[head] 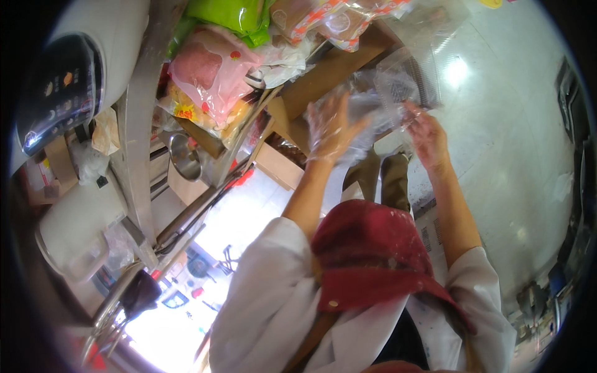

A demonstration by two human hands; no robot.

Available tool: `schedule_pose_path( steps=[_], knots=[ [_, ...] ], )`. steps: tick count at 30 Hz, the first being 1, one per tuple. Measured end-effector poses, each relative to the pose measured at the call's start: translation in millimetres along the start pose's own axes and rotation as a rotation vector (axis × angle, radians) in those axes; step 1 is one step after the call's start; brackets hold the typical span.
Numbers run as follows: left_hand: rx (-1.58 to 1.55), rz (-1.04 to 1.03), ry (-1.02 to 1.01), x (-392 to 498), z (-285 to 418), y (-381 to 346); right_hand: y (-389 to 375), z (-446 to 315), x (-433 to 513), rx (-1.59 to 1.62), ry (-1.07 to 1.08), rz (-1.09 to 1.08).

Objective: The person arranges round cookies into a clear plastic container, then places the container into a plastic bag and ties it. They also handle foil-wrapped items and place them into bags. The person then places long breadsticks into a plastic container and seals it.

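Note:
My left hand (330, 126), in a thin clear plastic glove, has its fingers spread above crumpled clear plastic packaging (368, 109) at an open cardboard box (338, 60). To its right is my right hand (425, 135), fingers bent and fingertips at the edge of the clear plastic, which they seem to pinch. Both hands are blurred. A textured clear plastic sheet or bag (419, 79) extends up and right from there. Whether the left hand also touches the packaging is hard to tell.
Left of the box, a shelf holds a pink food package (210, 70), a green package (228, 18) and a round metal container (185, 156). Orange-and-white packages (322, 21) lie above. A metal post (135, 140) and a white appliance (116, 37) stand further left.

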State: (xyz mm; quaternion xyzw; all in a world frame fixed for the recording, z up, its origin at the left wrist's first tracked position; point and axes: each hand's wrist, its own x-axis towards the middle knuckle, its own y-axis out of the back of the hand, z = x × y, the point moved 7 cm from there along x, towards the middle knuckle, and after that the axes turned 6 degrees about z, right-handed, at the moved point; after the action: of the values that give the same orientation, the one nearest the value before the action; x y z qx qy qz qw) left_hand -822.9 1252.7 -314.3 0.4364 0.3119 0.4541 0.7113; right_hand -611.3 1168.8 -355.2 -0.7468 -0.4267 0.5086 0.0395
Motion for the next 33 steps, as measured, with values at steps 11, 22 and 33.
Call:
schedule_pose_path(
  steps=[11,22,33],
  knots=[
    [-1.020,-0.543,0.039,-149,110,31,25,-18,1,0.089,0.015,0.041],
    [-1.138,0.057,0.073,98,54,166,9,-24,-30,-0.007,0.055,0.077],
    [-1.146,0.349,0.431,45,17,92,-99,-43,-19,0.171,0.157,-0.178]
  ],
)
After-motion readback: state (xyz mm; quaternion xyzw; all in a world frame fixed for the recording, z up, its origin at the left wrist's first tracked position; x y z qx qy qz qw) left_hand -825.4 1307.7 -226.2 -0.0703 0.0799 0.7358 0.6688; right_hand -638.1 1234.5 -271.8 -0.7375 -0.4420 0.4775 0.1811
